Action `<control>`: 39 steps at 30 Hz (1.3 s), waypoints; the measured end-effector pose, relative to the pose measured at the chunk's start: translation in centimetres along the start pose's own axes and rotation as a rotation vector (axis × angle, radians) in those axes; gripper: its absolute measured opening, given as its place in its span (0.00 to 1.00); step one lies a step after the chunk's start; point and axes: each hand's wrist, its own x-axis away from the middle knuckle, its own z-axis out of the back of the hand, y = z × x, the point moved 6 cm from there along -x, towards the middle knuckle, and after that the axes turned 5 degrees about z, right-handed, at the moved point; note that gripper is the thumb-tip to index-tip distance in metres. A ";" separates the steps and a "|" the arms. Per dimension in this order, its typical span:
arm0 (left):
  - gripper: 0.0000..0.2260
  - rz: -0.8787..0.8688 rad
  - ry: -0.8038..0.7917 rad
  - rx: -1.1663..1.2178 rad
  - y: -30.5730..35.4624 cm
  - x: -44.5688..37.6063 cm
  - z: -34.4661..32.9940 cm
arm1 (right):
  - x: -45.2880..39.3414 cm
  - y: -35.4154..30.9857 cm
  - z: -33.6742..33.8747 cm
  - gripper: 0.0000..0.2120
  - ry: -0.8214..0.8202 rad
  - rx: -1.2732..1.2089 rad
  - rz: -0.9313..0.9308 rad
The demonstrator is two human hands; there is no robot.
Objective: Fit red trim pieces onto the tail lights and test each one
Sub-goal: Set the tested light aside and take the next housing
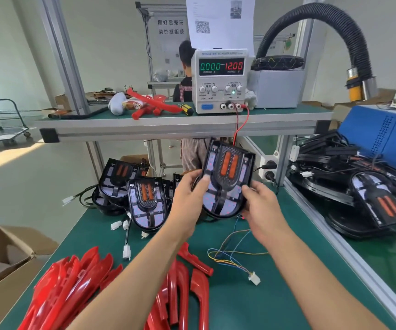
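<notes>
Your left hand grips the left side of a tail light, thumb laid on its face. Your right hand pinches the lower right edge of the same light. You hold it up off the desk, tilted so its face looks at you, with two orange bars near the top. No red trim is on it.

Behind the light, up on the shelf, sits a white power box. Its green numbers say 0.000 and its red numbers say 12.00. Small words under them read CURRENT A and VOLTAGE V. A red wire and a black wire drop from the box down to the top of the light. A sheet of paper with a square code hangs above the box. A sign further back has Chinese writing too small to read well.

More tail lights stand just left of your left hand, with white plugs beside them. Red trim pieces lie in a heap near you on the left, and a few more sit under your left arm. Thin coloured wires with a white plug lie under your right arm. Green desk shows between those wires and the near edge. A metal rail runs along the right edge of the desk, with a pile of black parts past it. A cardboard box sits off the left edge.
</notes>
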 end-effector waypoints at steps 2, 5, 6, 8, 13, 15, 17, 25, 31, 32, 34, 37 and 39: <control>0.15 0.020 -0.042 0.114 2.0 0.8 -0.5 | 1.1 -2.3 -0.1 0.11 -0.045 -0.079 0.025; 0.15 0.045 -0.139 0.266 4.0 1.9 -1.0 | 2.8 -4.8 0.2 0.10 -0.099 -0.147 0.052; 0.16 0.066 -0.175 0.302 4.3 2.3 -1.2 | 3.4 -5.2 0.4 0.09 -0.109 -0.160 0.057; 0.18 0.143 -0.277 0.367 4.7 3.2 -1.7 | 4.7 -5.7 0.9 0.09 -0.124 -0.188 0.063; 0.18 0.321 -0.499 0.434 4.2 5.8 -2.3 | 7.5 -4.8 1.9 0.10 -0.144 -0.231 0.044; 0.21 0.367 -0.518 0.429 3.4 6.5 -2.1 | 8.6 -4.2 2.1 0.11 -0.157 -0.235 0.039; 0.21 0.420 -0.497 0.395 2.4 7.1 -1.8 | 9.6 -3.5 2.4 0.09 -0.155 -0.170 0.038; 0.19 0.441 -0.501 0.131 2.0 8.1 -1.5 | 12.6 -5.7 6.5 0.15 -0.020 0.757 0.242; 0.12 0.423 -0.755 -0.075 4.7 9.2 -3.5 | 13.0 -16.0 4.6 0.37 -0.086 1.176 0.857; 0.13 0.424 -0.817 -0.107 5.0 9.6 -4.0 | 12.1 -16.6 3.4 0.39 -0.274 1.270 0.811; 0.14 0.438 -0.931 -0.177 5.5 10.4 -4.9 | 10.2 -16.3 1.4 0.40 -0.661 1.445 0.547; 0.09 0.450 -1.028 -0.301 6.1 11.0 -5.8 | 8.8 -14.6 -0.3 0.36 -1.066 1.393 0.092; 0.09 0.454 -1.059 -0.338 6.2 10.9 -5.9 | 8.9 -13.4 -1.0 0.29 -1.194 1.245 -0.015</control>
